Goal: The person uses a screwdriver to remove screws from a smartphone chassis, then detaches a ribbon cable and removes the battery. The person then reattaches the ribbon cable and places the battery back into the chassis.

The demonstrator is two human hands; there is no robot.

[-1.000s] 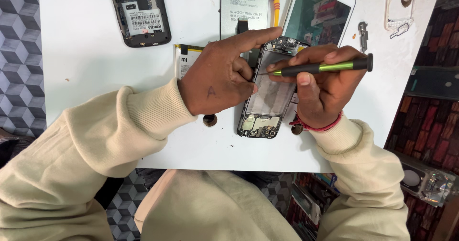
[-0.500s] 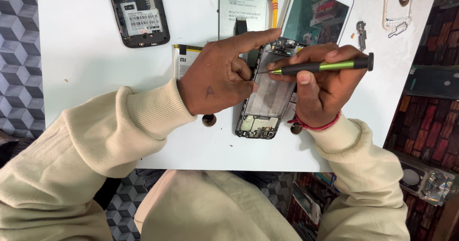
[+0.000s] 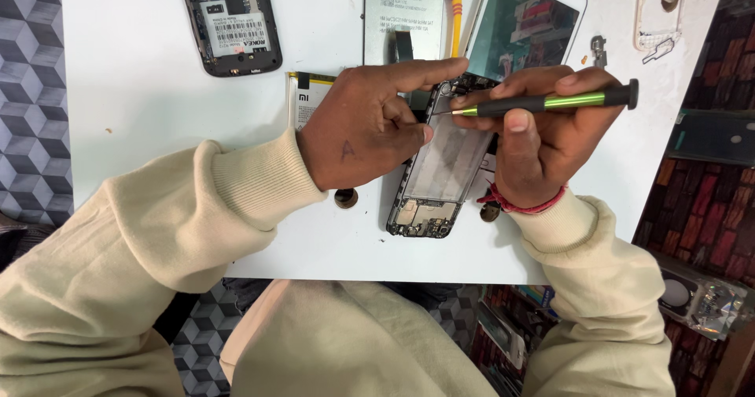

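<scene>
Left hand (image 3: 366, 125) steadies phone frame (image 3: 440, 173); right hand (image 3: 543, 133) grips screwdriver (image 3: 550, 102).

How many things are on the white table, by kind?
Opened phones: 2
Loose panels: 2
Tablet: 1
Battery: 1
Screwdriver, in right hand: 1
Total: 7

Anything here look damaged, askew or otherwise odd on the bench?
Nothing spilled. The opened phone under the left hand lies stripped, circuit board bare, as the right hand holds a screwdriver to it. Another backless phone lies top left, and a loose battery sits partly under the left hand.
</scene>
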